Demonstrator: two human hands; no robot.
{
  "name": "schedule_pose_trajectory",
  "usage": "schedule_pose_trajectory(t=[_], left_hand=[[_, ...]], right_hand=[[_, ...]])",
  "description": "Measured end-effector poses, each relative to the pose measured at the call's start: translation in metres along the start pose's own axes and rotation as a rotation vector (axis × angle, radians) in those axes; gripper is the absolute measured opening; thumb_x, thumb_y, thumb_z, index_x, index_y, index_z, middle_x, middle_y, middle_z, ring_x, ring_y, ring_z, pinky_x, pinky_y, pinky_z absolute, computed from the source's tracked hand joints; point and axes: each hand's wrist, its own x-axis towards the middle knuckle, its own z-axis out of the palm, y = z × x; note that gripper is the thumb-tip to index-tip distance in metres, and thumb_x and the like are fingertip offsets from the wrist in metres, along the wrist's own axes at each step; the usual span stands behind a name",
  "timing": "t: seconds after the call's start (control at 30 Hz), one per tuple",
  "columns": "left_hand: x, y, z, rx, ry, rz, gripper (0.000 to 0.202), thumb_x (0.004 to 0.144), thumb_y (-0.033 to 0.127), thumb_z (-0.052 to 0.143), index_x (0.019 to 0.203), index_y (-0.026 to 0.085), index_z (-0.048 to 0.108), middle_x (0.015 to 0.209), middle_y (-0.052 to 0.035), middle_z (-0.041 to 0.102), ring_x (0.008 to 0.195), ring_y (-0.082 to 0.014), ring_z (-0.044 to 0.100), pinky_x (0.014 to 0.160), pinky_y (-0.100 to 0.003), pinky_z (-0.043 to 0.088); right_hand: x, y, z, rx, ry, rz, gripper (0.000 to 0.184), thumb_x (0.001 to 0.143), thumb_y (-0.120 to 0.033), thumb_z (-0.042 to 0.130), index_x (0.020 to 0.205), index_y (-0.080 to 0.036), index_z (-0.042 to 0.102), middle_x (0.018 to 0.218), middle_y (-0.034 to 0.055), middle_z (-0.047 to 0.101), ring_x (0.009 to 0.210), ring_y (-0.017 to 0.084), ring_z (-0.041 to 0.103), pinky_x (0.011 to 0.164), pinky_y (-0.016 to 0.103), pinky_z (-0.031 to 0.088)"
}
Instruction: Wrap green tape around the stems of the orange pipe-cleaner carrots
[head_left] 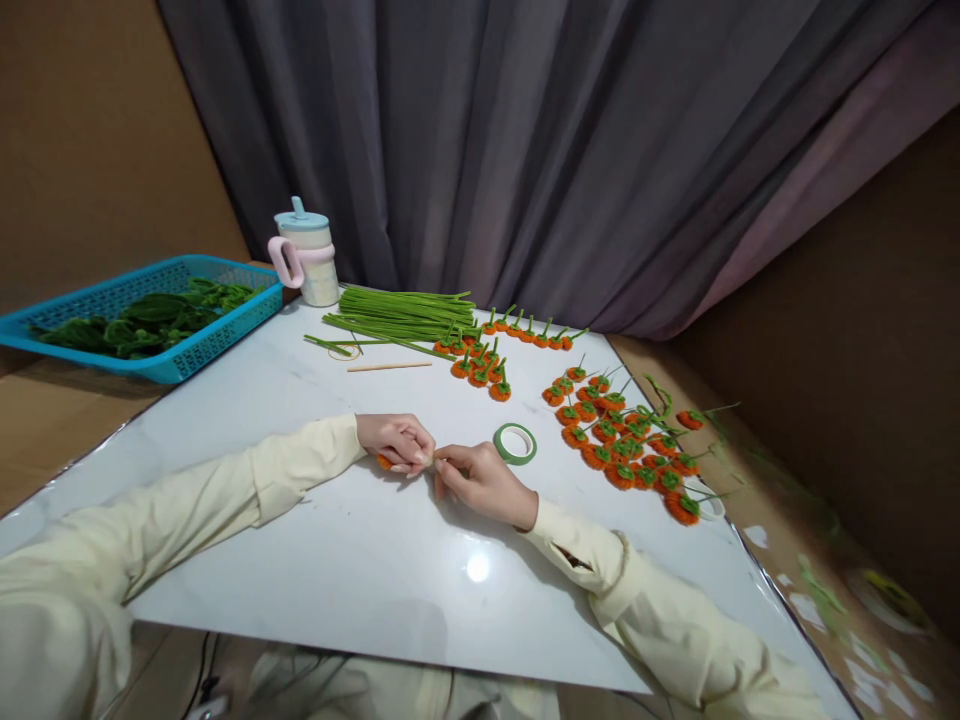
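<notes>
My left hand (397,443) is closed around a small orange pumpkin-shaped craft piece (384,462), and only a bit of its orange side shows below the fingers. Fingertip to fingertip with it, my right hand (484,480) is closed in a pinch; what lies between its fingers is too small to make out. Just beyond the right hand, a roll of green tape (515,443) lies flat on the white table (360,580).
Orange pieces with green tops and stems stand in groups at the back (480,376) and right (606,430). Behind lie green fuzzy stems (405,312) and a thin wooden stick (389,367). A lidded cup (319,262) and a blue basket (180,366) of green pieces are left.
</notes>
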Motion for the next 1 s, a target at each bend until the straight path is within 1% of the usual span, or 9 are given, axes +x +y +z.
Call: schedule_pose_trajectory(t=[0.13,0.33,0.47,0.6,0.73,0.8,0.87,0.93,1.0], left_hand=[[0.0,0.002,0.0,0.002,-0.011,0.001,0.031,0.08,0.036,0.057,0.065,0.01,0.057,0.042,0.002,0.045,0.028,-0.0032,0.019,0.027,-0.017,0.012],[-0.001,0.003,-0.001,0.0,-0.023,-0.012,0.03,0.079,0.036,0.058,0.062,0.011,0.057,0.04,0.0019,0.045,0.027,-0.0032,0.02,0.026,-0.017,0.014],[-0.002,0.003,-0.003,-0.008,-0.029,-0.026,0.03,0.079,0.036,0.059,0.063,0.01,0.058,0.042,0.0012,0.046,0.027,-0.0028,0.02,0.026,-0.017,0.011],[-0.002,0.001,-0.003,-0.024,-0.037,-0.044,0.03,0.078,0.036,0.06,0.065,0.01,0.059,0.045,0.0006,0.048,0.027,-0.0021,0.02,0.026,-0.016,0.011],[-0.001,-0.001,-0.004,-0.044,-0.058,-0.059,0.03,0.077,0.037,0.062,0.064,0.01,0.06,0.045,0.0,0.048,0.027,-0.0023,0.022,0.027,-0.017,0.012],[-0.001,-0.002,-0.003,-0.055,-0.063,-0.061,0.029,0.077,0.036,0.063,0.065,0.01,0.061,0.045,-0.0006,0.049,0.027,-0.0026,0.022,0.027,-0.018,0.012],[-0.003,-0.003,-0.001,-0.072,-0.066,-0.054,0.028,0.076,0.036,0.064,0.065,0.01,0.063,0.044,-0.0011,0.049,0.027,-0.0029,0.021,0.027,-0.018,0.012],[-0.008,-0.002,0.002,-0.097,-0.069,-0.027,0.032,0.072,0.041,0.066,0.061,0.011,0.063,0.041,-0.0019,0.048,0.029,-0.005,0.026,0.029,-0.019,0.016],[-0.012,-0.001,0.006,-0.126,-0.068,0.004,0.037,0.066,0.047,0.069,0.054,0.013,0.061,0.036,-0.0025,0.044,0.033,-0.0086,0.033,0.032,-0.021,0.025]], right_hand=[[0.001,-0.001,-0.001,0.015,-0.004,0.028,0.023,0.083,-0.013,0.041,0.079,-0.011,0.064,0.058,0.0011,0.066,0.046,0.007,0.049,0.053,0.015,0.041],[0.002,0.0,0.002,0.004,-0.002,0.026,0.024,0.084,-0.013,0.041,0.077,-0.012,0.064,0.059,0.0013,0.066,0.046,0.006,0.048,0.052,0.015,0.04],[0.002,-0.001,0.001,0.027,0.006,0.046,0.023,0.084,-0.014,0.042,0.08,-0.011,0.064,0.057,0.0008,0.065,0.045,0.006,0.047,0.051,0.015,0.04],[0.003,0.001,-0.004,0.103,-0.042,0.048,0.024,0.085,-0.017,0.042,0.081,-0.01,0.065,0.056,0.0016,0.063,0.043,0.006,0.044,0.047,0.015,0.038],[0.003,0.008,-0.005,0.266,-0.132,0.031,0.024,0.084,-0.022,0.044,0.086,-0.009,0.065,0.053,0.0004,0.061,0.041,0.006,0.04,0.046,0.016,0.037],[0.003,0.01,-0.004,0.324,-0.157,0.04,0.024,0.083,-0.022,0.046,0.088,-0.009,0.065,0.051,-0.0006,0.059,0.042,0.006,0.04,0.046,0.016,0.037],[0.003,0.012,-0.005,0.333,-0.152,0.057,0.023,0.081,-0.019,0.046,0.088,-0.008,0.066,0.049,-0.0012,0.058,0.043,0.006,0.043,0.048,0.017,0.038],[0.004,0.014,-0.008,0.314,-0.124,0.086,0.024,0.08,-0.016,0.046,0.09,-0.008,0.066,0.047,-0.0022,0.056,0.045,0.007,0.046,0.05,0.017,0.039],[0.004,0.018,-0.013,0.305,-0.105,0.125,0.027,0.08,-0.015,0.045,0.096,-0.009,0.066,0.045,-0.0032,0.055,0.045,0.007,0.047,0.051,0.017,0.039]])
